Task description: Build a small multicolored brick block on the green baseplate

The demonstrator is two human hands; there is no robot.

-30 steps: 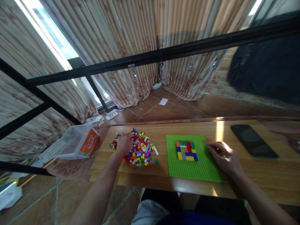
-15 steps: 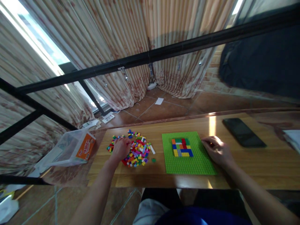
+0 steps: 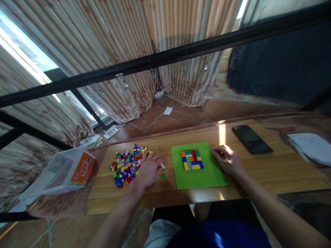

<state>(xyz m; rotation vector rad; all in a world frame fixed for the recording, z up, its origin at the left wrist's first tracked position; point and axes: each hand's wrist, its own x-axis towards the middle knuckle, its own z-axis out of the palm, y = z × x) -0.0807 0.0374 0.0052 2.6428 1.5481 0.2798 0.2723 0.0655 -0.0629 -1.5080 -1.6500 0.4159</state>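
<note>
My left hand lies palm down over the right side of a pile of small multicoloured toy bricks, its fingers stretched and a little apart. A white brick shows beside its fingertips, and a single green brick lies to the right of the wrist. On the green baseplate sits a flat block of bricks in red, blue, yellow, orange, green, white and grey. My right hand rests at the plate's right edge, fingers curled in a pinch; whatever they hold is hidden.
A black phone lies on the wooden table, right of the plate. White paper is farther right. A clear plastic box with an orange label stands left of the table. A dark metal bar crosses beyond the table.
My left hand has moved right across the brick pile and its fingers have spread out, uncovering the left bricks. My right hand stays by the plate. The whole view has shifted slightly.
</note>
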